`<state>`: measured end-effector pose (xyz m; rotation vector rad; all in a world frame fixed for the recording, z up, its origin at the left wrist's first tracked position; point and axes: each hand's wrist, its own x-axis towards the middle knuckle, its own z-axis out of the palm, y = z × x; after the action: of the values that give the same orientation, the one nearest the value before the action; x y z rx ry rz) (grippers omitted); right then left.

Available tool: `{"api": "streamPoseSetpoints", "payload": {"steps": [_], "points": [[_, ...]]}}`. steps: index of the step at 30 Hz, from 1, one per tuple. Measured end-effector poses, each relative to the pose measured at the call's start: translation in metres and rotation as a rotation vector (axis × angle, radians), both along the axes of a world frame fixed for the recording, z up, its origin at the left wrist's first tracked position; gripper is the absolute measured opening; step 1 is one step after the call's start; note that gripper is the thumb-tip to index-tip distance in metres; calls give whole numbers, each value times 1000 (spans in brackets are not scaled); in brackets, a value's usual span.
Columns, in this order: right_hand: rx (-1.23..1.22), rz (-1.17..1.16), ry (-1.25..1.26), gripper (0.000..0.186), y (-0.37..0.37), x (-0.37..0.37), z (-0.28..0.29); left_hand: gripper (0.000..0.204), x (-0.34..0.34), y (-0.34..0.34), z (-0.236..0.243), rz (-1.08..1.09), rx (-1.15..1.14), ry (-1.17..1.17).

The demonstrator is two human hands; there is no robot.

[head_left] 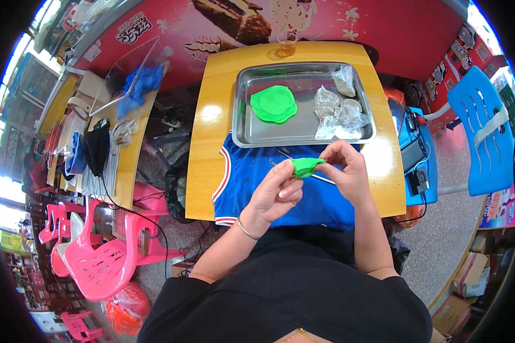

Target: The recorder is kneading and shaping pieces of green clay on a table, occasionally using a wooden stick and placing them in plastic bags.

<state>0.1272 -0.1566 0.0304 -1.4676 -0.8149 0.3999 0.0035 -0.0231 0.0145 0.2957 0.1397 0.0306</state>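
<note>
Between both hands, over the blue jersey (pixel 257 197), is a bright-green folded piece (pixel 306 167) of thin, soft sheet. My left hand (pixel 277 191) pinches its left end with thumb and forefinger, other fingers curled. At its right end, my right hand (pixel 346 171) grips it between thumb and fingertips. Beyond them stands a metal tray (pixel 247 134) holding a stack of round green sheets (pixel 274 104) on its left side. Several clear plastic bags (pixel 340 111) with greyish-brown contents lie on the tray's right. A thin rod (pixel 324 179) rests on the jersey, partly hidden behind the hands and green piece.
The yellow table (pixel 206 171) carries a cup (pixel 286 44) of amber liquid at its far edge. Pink chairs (pixel 106 257) and a cluttered side table (pixel 146 106) stand left. On the right, a blue chair (pixel 480 131) is near a blue seat holding a phone (pixel 414 155) and cables.
</note>
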Motion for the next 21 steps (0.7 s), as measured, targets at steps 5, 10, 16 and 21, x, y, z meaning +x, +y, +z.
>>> {"api": "streamPoseSetpoints", "payload": {"steps": [5,10,16,21], "points": [[-1,91,89,12,2,2,-7,21,0,-1,-9,-13,-198,-39],[-34,130,30,10,5,-1,-8,27,4,-6,-3,128,-259,-51],[-125,186,-32,13,4,7,-14,21,2,-8,2,172,-153,214],[-197,252,-230,14,2,5,-8,16,1,-4,0,249,-75,72]]}}
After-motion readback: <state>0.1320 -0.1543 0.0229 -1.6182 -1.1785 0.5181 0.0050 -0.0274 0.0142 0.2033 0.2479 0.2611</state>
